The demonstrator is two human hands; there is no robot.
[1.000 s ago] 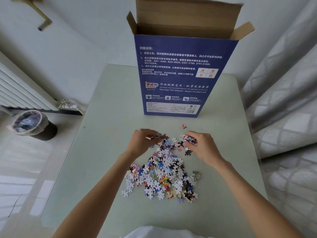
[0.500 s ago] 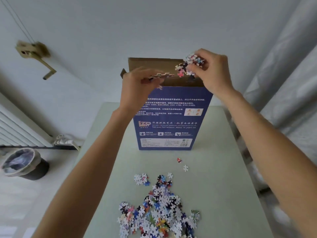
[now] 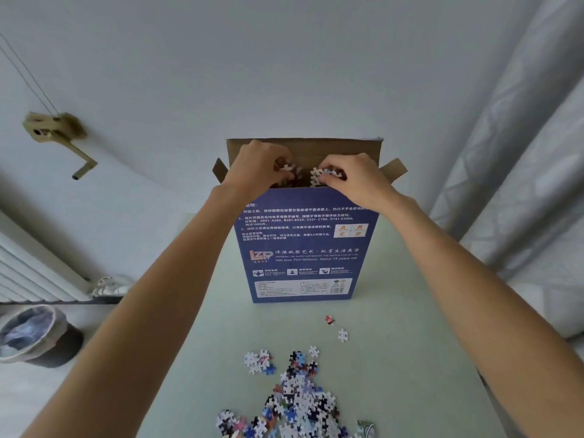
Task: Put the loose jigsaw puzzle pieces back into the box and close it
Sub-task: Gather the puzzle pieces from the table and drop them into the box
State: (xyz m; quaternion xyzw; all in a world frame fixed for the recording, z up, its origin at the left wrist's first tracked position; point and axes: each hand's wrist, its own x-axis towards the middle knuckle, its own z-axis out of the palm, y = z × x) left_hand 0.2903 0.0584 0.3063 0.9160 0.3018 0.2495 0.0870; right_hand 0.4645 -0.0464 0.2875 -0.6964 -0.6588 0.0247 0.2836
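Note:
A tall blue puzzle box (image 3: pixel 303 245) stands upright on the pale green table (image 3: pixel 410 358), its brown top flaps open. Both my hands are at the box's open top. My left hand (image 3: pixel 259 167) holds a clump of puzzle pieces (image 3: pixel 287 169) over the opening. My right hand (image 3: pixel 354 177) holds another clump of pieces (image 3: pixel 322 177) at the opening's front edge. A heap of loose pieces (image 3: pixel 300 403) lies on the table near me, with a small separate cluster (image 3: pixel 259 361) and two stray pieces (image 3: pixel 336 327) closer to the box.
A white radiator (image 3: pixel 28 276) and a lined waste bin (image 3: pixel 34 335) stand at the left on the floor. Grey curtains (image 3: pixel 521 184) hang along the right side. A beige crank handle (image 3: pixel 57 134) is fixed on the wall.
Both hands lifted clumps of pieces from the heap up to the box, and now have lowered them from above the flap into the open top.

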